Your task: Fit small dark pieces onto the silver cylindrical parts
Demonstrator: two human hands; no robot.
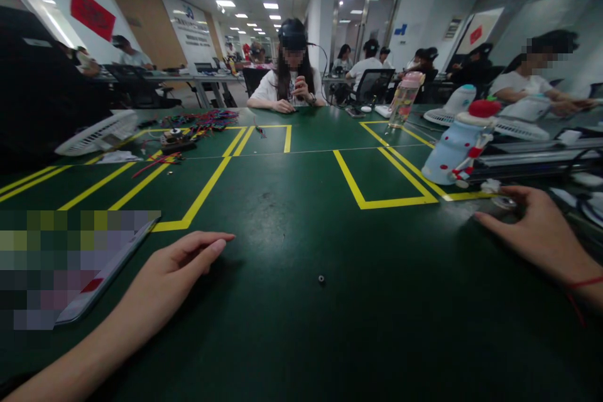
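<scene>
My left hand [176, 267] rests low over the green table [282, 339], palm down, its fingers stretched out with nothing in them. Beside it on the left lies a flat tablet-like panel [113, 270], partly blurred out. My right hand [541, 220] is at the right side, thumb and forefinger apart around a small round metallic part [505, 202]. A little white crumpled piece [490, 186] sits just behind that part. Whether the fingers touch the round part, I cannot tell. Between my hands, a tiny dark cylindrical piece [321, 279] with a light centre stands on the table.
Yellow tape [398, 204] marks areas on the table. A light-blue bottle [447, 151] with a red top stands at right, with a clear bottle [406, 100] farther back. Tangled wires [211, 119] and a white fan [101, 133] are at left. A person [292, 75] sits opposite.
</scene>
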